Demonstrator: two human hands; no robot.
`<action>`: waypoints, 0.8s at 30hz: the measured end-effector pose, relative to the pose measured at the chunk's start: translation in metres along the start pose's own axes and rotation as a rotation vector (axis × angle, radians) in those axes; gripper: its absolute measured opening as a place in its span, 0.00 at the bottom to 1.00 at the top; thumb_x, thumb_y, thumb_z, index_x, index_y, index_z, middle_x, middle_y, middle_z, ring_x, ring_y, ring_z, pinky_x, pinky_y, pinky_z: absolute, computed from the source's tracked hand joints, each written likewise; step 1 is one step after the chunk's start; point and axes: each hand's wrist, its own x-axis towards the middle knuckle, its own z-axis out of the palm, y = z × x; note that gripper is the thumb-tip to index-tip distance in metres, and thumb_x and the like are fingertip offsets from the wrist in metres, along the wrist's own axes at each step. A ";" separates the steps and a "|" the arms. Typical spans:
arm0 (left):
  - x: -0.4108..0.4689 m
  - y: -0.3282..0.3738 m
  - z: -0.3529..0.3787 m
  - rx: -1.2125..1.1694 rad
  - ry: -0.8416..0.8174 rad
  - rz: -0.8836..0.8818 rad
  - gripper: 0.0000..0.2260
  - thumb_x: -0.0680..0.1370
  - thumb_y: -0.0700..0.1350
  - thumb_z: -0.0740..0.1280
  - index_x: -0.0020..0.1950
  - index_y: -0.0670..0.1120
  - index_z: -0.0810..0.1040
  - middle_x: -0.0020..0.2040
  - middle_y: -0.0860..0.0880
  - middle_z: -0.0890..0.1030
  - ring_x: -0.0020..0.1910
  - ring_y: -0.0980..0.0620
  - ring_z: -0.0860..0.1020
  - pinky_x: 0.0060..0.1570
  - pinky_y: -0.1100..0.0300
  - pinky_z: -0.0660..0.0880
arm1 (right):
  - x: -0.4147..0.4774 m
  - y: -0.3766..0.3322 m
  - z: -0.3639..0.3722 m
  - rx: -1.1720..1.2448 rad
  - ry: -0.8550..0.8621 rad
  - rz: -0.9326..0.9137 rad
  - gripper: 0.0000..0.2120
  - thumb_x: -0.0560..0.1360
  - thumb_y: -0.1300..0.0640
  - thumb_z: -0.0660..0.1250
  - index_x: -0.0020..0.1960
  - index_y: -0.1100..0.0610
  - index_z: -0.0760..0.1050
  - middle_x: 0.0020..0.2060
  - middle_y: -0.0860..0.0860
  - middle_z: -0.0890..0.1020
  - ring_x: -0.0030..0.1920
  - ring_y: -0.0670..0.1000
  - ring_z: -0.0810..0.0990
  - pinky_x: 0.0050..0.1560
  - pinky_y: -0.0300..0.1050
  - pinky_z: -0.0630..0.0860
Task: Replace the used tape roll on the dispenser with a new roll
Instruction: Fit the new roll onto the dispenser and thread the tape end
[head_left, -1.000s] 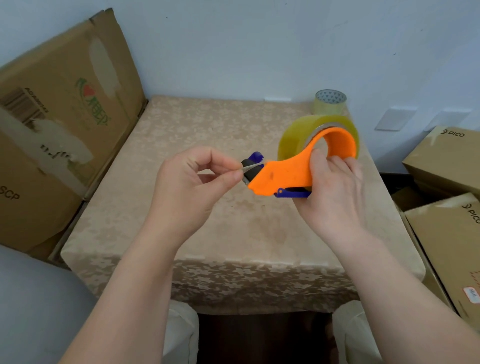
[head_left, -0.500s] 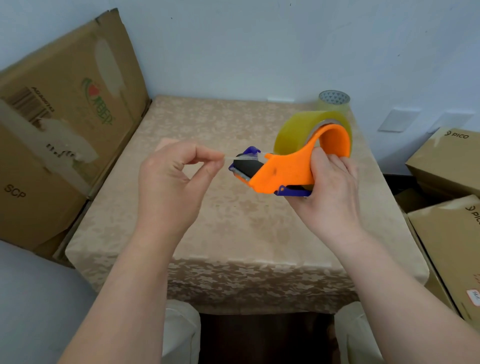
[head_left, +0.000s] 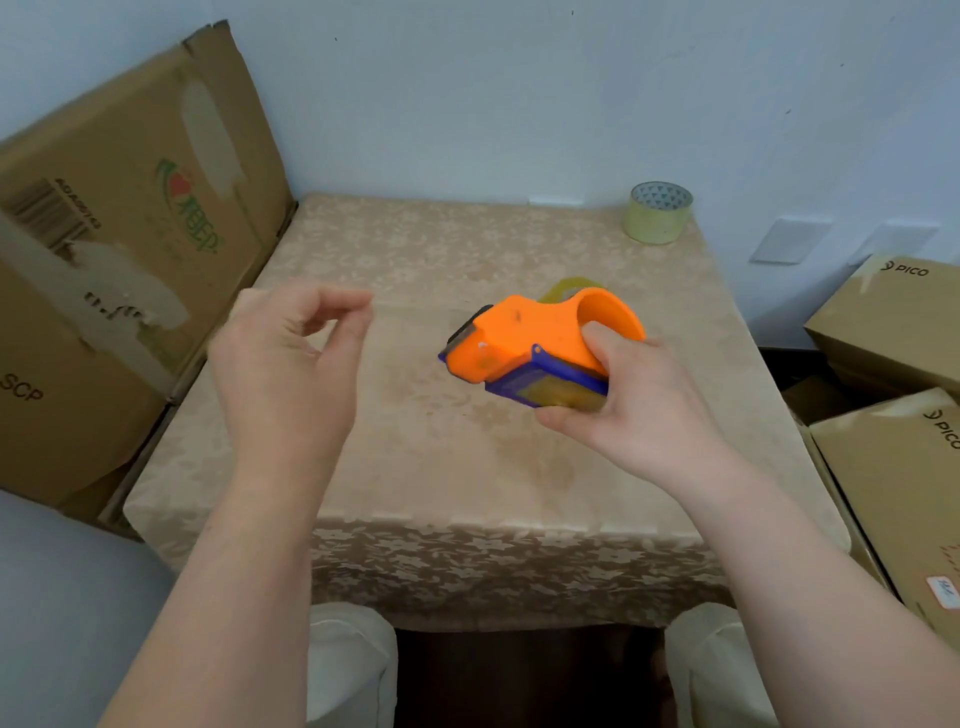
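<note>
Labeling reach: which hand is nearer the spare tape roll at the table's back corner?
Right. The right hand, holding the dispenser, sits below the spare tape roll; the left hand is far across the table.

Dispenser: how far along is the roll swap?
Done, by the look of it: a yellowish roll sits in the orange dispenser, and another roll stands apart at the table's far right corner; which one is the used one I can't confirm. In hand: the right hand grips the dispenser, and the left hand pinches a faint tape strip. Left: cutting that strip.
</note>
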 end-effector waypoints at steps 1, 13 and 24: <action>0.001 -0.003 -0.001 -0.022 -0.011 -0.039 0.02 0.72 0.46 0.69 0.43 0.51 0.81 0.36 0.56 0.78 0.37 0.60 0.74 0.41 0.73 0.68 | 0.000 0.003 -0.001 0.013 -0.002 0.029 0.26 0.61 0.43 0.75 0.32 0.47 0.56 0.26 0.45 0.66 0.30 0.52 0.68 0.29 0.37 0.57; -0.007 0.005 0.015 -0.141 -0.208 -0.119 0.14 0.76 0.43 0.66 0.58 0.57 0.78 0.54 0.61 0.77 0.51 0.54 0.80 0.50 0.67 0.74 | 0.000 -0.003 0.007 0.061 -0.014 0.233 0.20 0.66 0.43 0.73 0.38 0.51 0.62 0.30 0.46 0.70 0.34 0.53 0.73 0.32 0.47 0.65; -0.019 0.014 0.034 -0.440 -0.643 -0.398 0.17 0.75 0.46 0.67 0.63 0.52 0.74 0.56 0.53 0.79 0.51 0.58 0.78 0.48 0.65 0.75 | 0.013 -0.024 0.008 1.427 -0.151 0.568 0.05 0.73 0.56 0.68 0.48 0.52 0.80 0.38 0.48 0.84 0.39 0.48 0.83 0.48 0.45 0.78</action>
